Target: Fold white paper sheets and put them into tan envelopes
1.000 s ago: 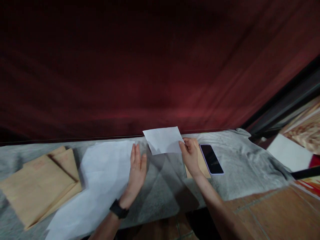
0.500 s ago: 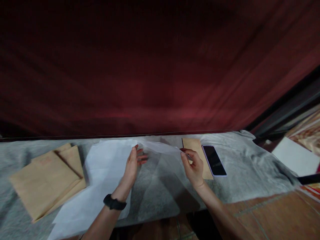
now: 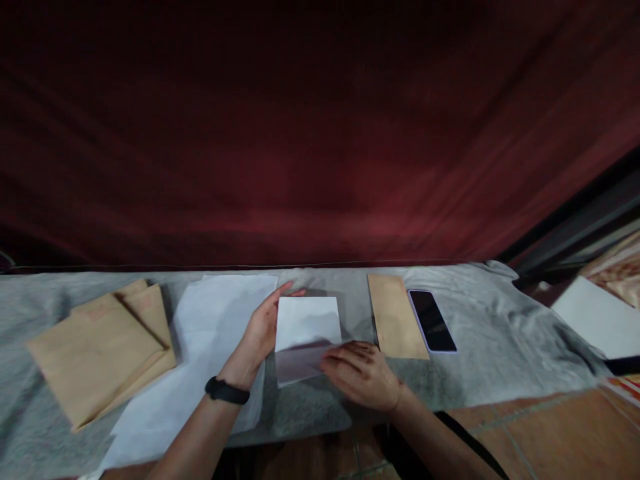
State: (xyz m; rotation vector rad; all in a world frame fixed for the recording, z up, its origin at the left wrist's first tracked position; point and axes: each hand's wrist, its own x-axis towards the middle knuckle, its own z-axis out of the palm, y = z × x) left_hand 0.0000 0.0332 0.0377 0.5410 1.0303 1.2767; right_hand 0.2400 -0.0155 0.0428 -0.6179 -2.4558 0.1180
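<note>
A folded white paper (image 3: 306, 328) lies on the grey cloth (image 3: 490, 333) in front of me. My left hand (image 3: 264, 328) rests against its left edge, fingers stretched out along it; a black band is on that wrist. My right hand (image 3: 359, 373) lies palm down on the paper's near edge with fingers flat and spread. A stack of white sheets (image 3: 210, 347) lies under and left of my left hand. A narrow brown envelope (image 3: 397, 316) sits right of the paper, apart from both hands.
A dark phone (image 3: 433, 320) lies beside the narrow envelope. A pile of larger brown envelopes (image 3: 100, 350) sits at far left. A dark red curtain (image 3: 320, 133) hangs behind the table. White sheets (image 3: 595, 317) lie off to the right; brown floor tiles show below.
The paper was held up in my right hand, then taken between both hands, and now lies folded on the cloth. My right hand has come down flat on it.
</note>
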